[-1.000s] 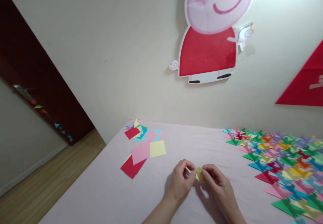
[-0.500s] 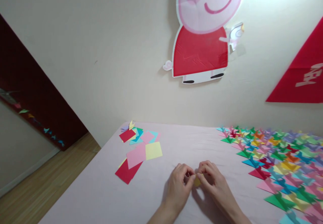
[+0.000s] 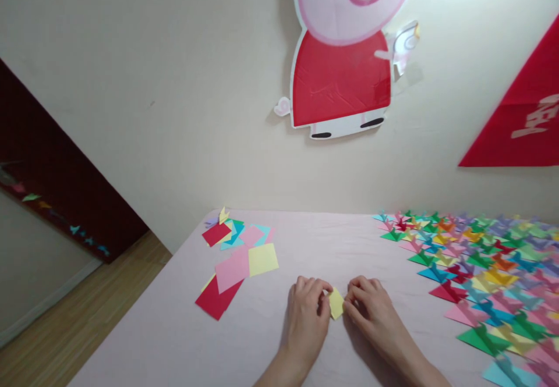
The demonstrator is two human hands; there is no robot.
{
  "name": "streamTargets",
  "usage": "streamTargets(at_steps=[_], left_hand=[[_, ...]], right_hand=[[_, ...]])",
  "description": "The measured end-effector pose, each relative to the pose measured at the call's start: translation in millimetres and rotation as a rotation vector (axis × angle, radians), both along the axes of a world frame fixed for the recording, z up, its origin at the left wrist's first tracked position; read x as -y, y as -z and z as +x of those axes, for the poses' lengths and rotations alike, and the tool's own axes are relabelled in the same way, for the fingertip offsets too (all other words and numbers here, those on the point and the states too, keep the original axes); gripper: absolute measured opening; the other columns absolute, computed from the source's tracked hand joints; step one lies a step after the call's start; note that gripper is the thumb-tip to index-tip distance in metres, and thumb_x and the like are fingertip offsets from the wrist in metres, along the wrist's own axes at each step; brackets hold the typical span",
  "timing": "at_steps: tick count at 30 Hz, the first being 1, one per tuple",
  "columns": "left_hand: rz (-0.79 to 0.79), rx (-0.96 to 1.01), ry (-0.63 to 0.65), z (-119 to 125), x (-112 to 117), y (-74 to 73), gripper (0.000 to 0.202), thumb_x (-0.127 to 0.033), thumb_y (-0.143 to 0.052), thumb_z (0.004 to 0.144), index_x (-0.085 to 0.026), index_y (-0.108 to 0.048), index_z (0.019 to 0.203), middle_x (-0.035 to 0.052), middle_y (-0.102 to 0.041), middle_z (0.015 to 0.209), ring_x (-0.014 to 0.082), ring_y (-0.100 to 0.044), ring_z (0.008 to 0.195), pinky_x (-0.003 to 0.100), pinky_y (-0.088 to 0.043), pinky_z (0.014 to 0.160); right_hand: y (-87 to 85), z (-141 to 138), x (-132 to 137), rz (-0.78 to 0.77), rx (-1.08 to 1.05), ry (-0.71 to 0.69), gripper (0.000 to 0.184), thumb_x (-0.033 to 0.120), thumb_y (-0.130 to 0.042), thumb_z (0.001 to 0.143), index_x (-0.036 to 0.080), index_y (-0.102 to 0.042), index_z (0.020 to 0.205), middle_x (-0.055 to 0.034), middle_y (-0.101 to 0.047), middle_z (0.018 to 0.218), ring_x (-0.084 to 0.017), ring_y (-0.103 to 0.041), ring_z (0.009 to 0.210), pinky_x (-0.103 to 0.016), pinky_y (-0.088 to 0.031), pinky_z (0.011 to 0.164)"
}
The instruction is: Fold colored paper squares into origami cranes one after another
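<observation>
A small folded piece of yellow paper (image 3: pixel 336 304) is between my hands at the front of the table. My left hand (image 3: pixel 308 311) has its fingers curled and closed at the paper's left edge, hiding part of it. On the other side, my right hand (image 3: pixel 370 308) pinches the right corner with thumb and forefinger. The paper's front face is visible, with a corner pointing down toward me.
Loose coloured squares, among them a pink sheet (image 3: pixel 231 272), a yellow sheet (image 3: pixel 263 259) and a red sheet (image 3: pixel 217 299), lie to the left. Many folded paper cranes (image 3: pixel 484 338) stand in rows at right. A wall (image 3: pixel 209 142) bounds the table's back.
My hands have moved slightly apart, and more of the yellow paper shows between them. It now lies lower and flatter. The camera view has shifted a little.
</observation>
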State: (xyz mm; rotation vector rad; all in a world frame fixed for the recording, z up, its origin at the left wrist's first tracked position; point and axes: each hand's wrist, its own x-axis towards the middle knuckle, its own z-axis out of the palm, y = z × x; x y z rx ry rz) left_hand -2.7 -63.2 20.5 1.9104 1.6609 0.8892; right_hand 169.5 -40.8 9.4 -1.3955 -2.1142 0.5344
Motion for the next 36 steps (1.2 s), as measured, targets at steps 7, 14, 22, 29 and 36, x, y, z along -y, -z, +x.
streamTargets(at_steps=[7,14,22,29,36], left_hand=[[0.083,-0.18,0.147,-8.3,-0.1,-0.1,0.036,0.001,-0.048,0.084,-0.027,-0.065,0.097,0.0014,-0.061,0.099,0.0221,-0.048,0.099,0.037,-0.038,0.083],[0.103,-0.25,0.251,-17.8,0.4,-8.1,0.037,0.001,-0.051,0.081,-0.027,-0.063,0.102,0.0001,-0.063,0.1,0.0223,-0.046,0.102,0.041,-0.034,0.091],[0.156,-0.302,0.27,-15.9,-4.7,-10.7,0.015,-0.011,-0.062,0.085,-0.025,-0.062,0.092,-0.0018,-0.063,0.094,0.0217,-0.049,0.099,0.042,-0.034,0.092],[0.316,-0.441,0.285,-7.1,-14.8,0.8,0.015,-0.006,-0.063,0.083,-0.021,-0.06,0.086,-0.0006,-0.064,0.095,0.0213,-0.052,0.097,0.04,-0.039,0.09],[0.387,-0.472,0.299,-1.2,-22.2,4.9,0.013,-0.013,-0.067,0.083,-0.02,-0.057,0.087,-0.0002,-0.063,0.092,0.0212,-0.053,0.093,0.04,-0.039,0.09]], right_hand=[[-10.3,-2.4,7.4,0.047,-0.008,-0.186,0.025,0.003,-0.048,0.08,0.022,-0.058,0.092,-0.0058,-0.061,0.096,-0.022,-0.053,0.092,-0.035,-0.045,0.079],[-1.8,-3.8,3.3,0.195,0.168,-0.243,0.015,0.008,-0.056,0.088,0.022,-0.062,0.082,-0.0038,-0.064,0.087,-0.02,-0.055,0.083,-0.032,-0.042,0.073],[5.1,-4.2,2.6,0.164,0.102,-0.168,0.016,0.006,-0.052,0.088,0.02,-0.058,0.082,-0.0033,-0.063,0.082,-0.019,-0.054,0.079,-0.03,-0.042,0.069],[-0.6,2.4,2.6,0.084,0.004,-0.109,0.02,0.007,-0.046,0.087,0.021,-0.06,0.087,-0.0058,-0.063,0.089,-0.023,-0.054,0.085,-0.037,-0.043,0.076],[10.7,9.9,-4.7,0.011,-0.081,-0.075,0.016,0.018,-0.053,0.091,0.023,-0.065,0.083,-0.0045,-0.065,0.085,-0.022,-0.055,0.085,-0.037,-0.044,0.078]])
